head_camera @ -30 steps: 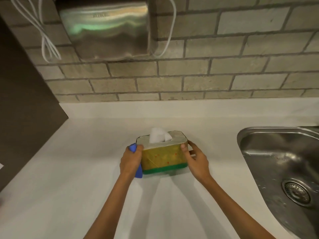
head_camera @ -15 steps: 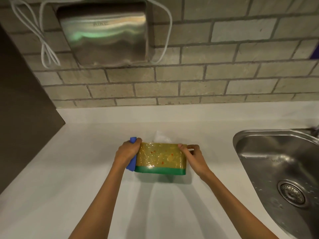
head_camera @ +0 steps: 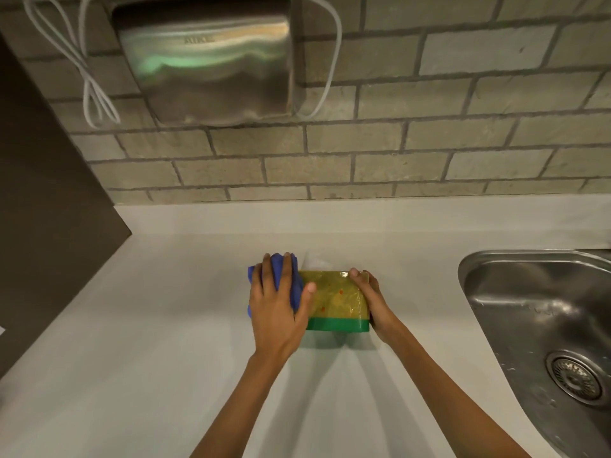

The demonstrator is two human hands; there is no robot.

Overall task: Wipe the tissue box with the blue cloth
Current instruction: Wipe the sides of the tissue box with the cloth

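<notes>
A yellow tissue box (head_camera: 340,299) with a green band along its bottom lies tipped back on the white counter (head_camera: 148,325), its long side facing up. A bit of white tissue (head_camera: 312,259) shows behind it. My left hand (head_camera: 277,309) lies flat on the blue cloth (head_camera: 286,276) and presses it onto the box's left part. My right hand (head_camera: 375,300) grips the box's right end. The box's top face is hidden.
A steel sink (head_camera: 542,328) with a drain is set into the counter at the right. A brick wall rises behind, with a metal hand dryer (head_camera: 208,57) and white cables (head_camera: 96,94). A dark panel (head_camera: 43,209) bounds the left side.
The box was tilted back from upright so its side faces up. My left hand moved from the box's left end onto that side, spreading flat with the cloth under it.
</notes>
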